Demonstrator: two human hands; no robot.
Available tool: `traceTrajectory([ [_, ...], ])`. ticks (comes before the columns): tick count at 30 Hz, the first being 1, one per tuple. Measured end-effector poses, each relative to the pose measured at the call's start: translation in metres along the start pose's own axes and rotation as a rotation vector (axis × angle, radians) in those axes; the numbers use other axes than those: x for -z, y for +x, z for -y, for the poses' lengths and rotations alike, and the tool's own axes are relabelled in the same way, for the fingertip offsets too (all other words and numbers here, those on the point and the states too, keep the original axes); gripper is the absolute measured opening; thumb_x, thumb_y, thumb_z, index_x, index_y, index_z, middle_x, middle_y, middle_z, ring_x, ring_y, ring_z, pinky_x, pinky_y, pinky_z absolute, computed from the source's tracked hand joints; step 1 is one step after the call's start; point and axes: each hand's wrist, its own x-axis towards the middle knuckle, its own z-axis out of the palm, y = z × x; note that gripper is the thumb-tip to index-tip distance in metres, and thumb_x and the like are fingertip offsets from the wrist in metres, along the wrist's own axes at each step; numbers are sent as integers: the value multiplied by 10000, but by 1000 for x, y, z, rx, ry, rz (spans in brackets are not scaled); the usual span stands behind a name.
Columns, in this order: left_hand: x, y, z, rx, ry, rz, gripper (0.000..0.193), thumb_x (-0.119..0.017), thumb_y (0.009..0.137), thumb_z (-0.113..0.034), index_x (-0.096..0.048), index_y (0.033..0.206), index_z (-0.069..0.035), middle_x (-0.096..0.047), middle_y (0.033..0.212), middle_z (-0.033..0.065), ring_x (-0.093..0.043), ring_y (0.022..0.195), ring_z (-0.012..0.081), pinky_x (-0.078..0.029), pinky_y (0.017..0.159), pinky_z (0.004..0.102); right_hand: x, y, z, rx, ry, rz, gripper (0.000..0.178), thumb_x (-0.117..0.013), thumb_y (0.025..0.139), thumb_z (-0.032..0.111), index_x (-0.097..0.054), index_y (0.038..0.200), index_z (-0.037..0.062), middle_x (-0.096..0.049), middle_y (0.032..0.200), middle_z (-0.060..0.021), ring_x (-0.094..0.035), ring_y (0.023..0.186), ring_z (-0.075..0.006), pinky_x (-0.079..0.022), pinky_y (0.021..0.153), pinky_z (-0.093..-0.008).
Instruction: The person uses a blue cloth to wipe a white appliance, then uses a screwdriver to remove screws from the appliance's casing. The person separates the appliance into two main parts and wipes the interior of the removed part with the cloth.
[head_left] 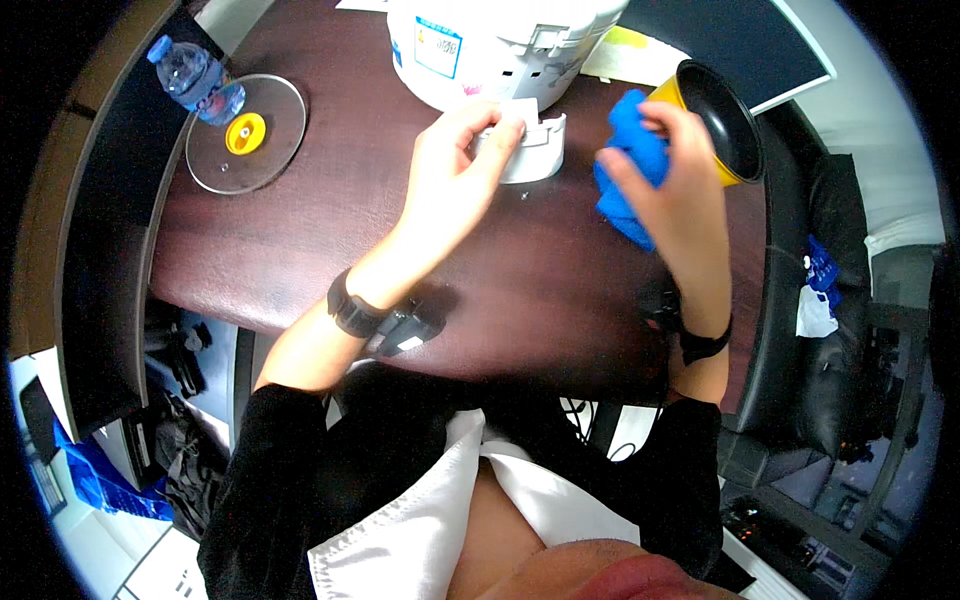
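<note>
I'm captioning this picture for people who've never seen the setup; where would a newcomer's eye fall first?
Probably on the vivid blue cloth at the right hand, beside the yellow-and-black pot on the table's right. Next, the bulky white appliance at top centre, with the left hand holding a white plastic part just below it.

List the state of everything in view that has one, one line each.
White plastic part: gripped by the left hand.
Right hand: blurred, at the blue cloth; grip unclear.
Blue cloth: crumpled.
Glass lid: flat on the table, yellow knob up.
Bottle: capped.
Yellow pot: uncovered.
White appliance: standing on the table.
</note>
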Motion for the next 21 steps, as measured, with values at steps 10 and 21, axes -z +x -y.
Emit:
traceTrajectory([
  [10,-1,42,-39,-339,293,62,147,-631,916,-107,-623,991,19,-603,919,55,-580,816,130,-461,704,241,-52,34,5,-44,433,-142,461,-783,777,286,-567,1070,3,-628,877,-147,-656,741,-269,-527,653,-362],
  [21,9,58,-15,-557,503,-195,268,-758,797,-57,-637,1034,-28,-576,996,59,-570,799,127,-522,677,258,-74,55,-15,-4,624,-131,334,-740,838,255,-615,946,-36,-617,835,-152,-620,654,-217,-500,615,-329],
])
